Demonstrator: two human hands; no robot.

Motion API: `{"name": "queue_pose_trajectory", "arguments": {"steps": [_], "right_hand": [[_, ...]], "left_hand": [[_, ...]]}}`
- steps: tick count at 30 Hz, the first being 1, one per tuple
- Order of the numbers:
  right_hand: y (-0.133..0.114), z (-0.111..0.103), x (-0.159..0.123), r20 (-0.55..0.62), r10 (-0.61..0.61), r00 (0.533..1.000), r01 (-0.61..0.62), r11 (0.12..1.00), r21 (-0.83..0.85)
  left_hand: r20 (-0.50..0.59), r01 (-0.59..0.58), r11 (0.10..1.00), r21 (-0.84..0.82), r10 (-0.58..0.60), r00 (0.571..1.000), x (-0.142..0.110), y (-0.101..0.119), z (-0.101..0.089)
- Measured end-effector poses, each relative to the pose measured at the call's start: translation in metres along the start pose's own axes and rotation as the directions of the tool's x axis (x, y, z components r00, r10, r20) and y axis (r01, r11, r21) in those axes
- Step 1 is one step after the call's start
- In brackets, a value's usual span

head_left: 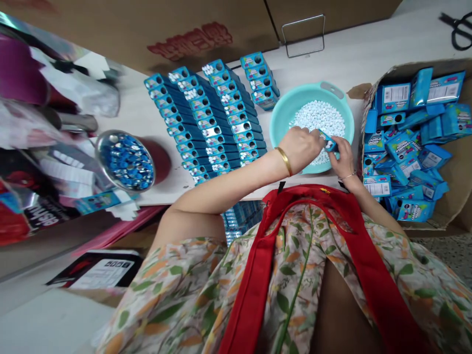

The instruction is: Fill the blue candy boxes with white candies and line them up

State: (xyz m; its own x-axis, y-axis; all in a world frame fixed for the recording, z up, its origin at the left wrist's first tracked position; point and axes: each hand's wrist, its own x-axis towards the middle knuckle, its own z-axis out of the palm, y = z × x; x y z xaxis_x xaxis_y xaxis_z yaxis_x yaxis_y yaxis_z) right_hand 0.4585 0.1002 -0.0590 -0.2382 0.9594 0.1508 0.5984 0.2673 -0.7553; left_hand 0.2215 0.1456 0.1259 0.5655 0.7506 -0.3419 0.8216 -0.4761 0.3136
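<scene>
Over the turquoise basin [277,114], a small blue candy box [326,140] sits between my hands, with white candies showing at its opening. My right hand [343,156] grips the box from the right with thumb and fingers. From the left, my left hand [303,146], with a gold bangle at the wrist, has its curled fingers closed against the same box; its fingertips are partly hidden. Loose white candies [320,116] lie heaped in the basin below.
Upright blue boxes [206,113] stand in several rows left of the basin, many with white candies on top. A metal pot [125,160] of blue-wrapped pieces is further left. At right, a carton [455,196] holds jumbled blue boxes. Scissors [459,30] lie far right; a wire stand [304,37] sits behind.
</scene>
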Motion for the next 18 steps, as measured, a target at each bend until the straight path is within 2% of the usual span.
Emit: {"name": "queue_pose_trajectory", "arguments": {"steps": [2, 5, 6, 8, 10, 12, 15, 18], "right_hand": [[0.003, -0.001, -0.001, -0.025, 0.031, 0.999, -0.031, 1.0, 0.003], [0.009, -0.008, 0.0, -0.068, 0.102, 0.992, -0.1, 0.995, 0.029], [0.011, -0.01, 0.0, -0.088, 0.125, 0.988, -0.122, 0.992, 0.04], [0.015, -0.015, 0.003, -0.132, 0.157, 0.979, -0.151, 0.987, 0.056], [0.019, -0.017, 0.006, -0.173, 0.16, 0.972, -0.151, 0.986, 0.064], [0.023, -0.018, 0.009, -0.196, 0.15, 0.969, -0.138, 0.988, 0.074], [0.026, -0.017, 0.013, -0.214, 0.162, 0.963, -0.141, 0.984, 0.108], [0.028, -0.016, 0.018, -0.229, 0.183, 0.956, -0.148, 0.976, 0.16]], "left_hand": [[-0.083, 0.032, 0.999, -0.041, -0.036, 0.996, 0.009, -0.027, 0.018], [-0.216, 0.127, 0.982, -0.14, -0.156, 0.964, 0.043, -0.083, 0.071], [-0.219, 0.157, 0.973, -0.168, -0.193, 0.956, 0.056, -0.098, 0.092], [-0.136, 0.237, 0.957, -0.165, -0.26, 0.956, 0.081, -0.114, 0.131], [-0.063, 0.253, 0.954, -0.161, -0.266, 0.962, 0.097, -0.108, 0.16], [-0.002, 0.195, 0.961, -0.194, -0.199, 0.98, 0.102, -0.089, 0.178], [0.092, 0.095, 0.955, -0.28, -0.072, 0.993, 0.096, -0.056, 0.193], [0.116, 0.061, 0.91, -0.409, -0.015, 0.993, 0.086, -0.043, 0.202]]}}
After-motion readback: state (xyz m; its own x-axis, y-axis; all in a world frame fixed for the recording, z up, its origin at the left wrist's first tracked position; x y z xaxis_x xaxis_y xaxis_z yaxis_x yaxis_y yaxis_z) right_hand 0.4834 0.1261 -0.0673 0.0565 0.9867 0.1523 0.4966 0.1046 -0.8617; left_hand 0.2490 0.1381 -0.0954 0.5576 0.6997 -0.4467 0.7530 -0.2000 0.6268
